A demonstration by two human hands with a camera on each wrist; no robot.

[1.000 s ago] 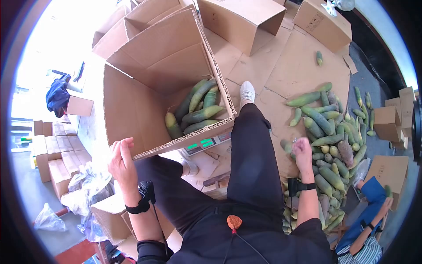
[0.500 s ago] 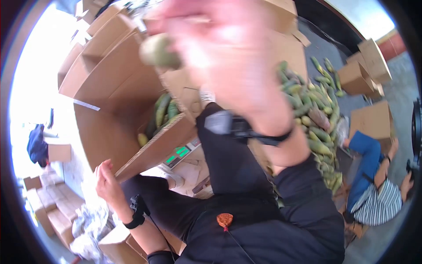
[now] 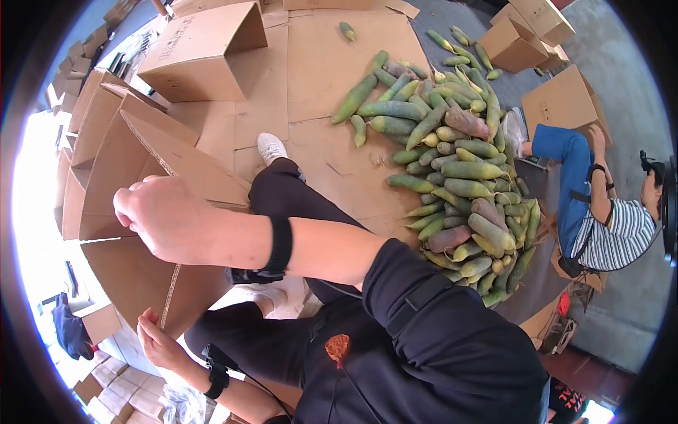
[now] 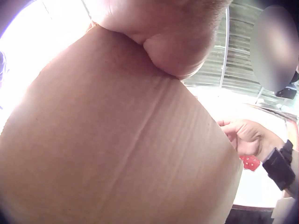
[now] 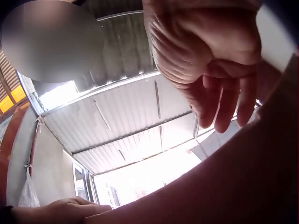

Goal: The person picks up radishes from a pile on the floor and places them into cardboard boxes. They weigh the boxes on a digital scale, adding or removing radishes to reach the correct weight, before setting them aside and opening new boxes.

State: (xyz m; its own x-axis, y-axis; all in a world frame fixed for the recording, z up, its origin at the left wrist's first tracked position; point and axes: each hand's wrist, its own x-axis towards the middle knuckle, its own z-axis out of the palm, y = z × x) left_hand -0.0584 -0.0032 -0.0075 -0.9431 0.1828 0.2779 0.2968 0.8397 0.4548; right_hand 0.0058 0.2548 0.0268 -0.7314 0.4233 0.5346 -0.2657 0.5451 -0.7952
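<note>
My left hand [image 3: 162, 345] holds the near edge of a tall open cardboard box [image 3: 127, 275]. Seen from the left wrist, that hand [image 4: 163, 37] lies over the edge of the box wall [image 4: 117, 130]. My right hand [image 3: 166, 219] is above the box opening, its back towards the head camera. In the right wrist view, the fingers of this hand [image 5: 210, 60] hang loosely curled, with nothing visible in them. My right forearm and the box walls hide what lies inside the box.
A large pile of green and purplish radishes [image 3: 459, 169] lies on flattened cardboard [image 3: 318, 162] to the right. Another cardboard box [image 3: 205, 56] stands beyond. A person in a striped shirt [image 3: 614, 237] sits at the far right, near an open box [image 3: 565, 99].
My right hand has come from the right side, past the head camera with a greenish radish, to above the box; no radish shows in it now. The head view has turned right.
</note>
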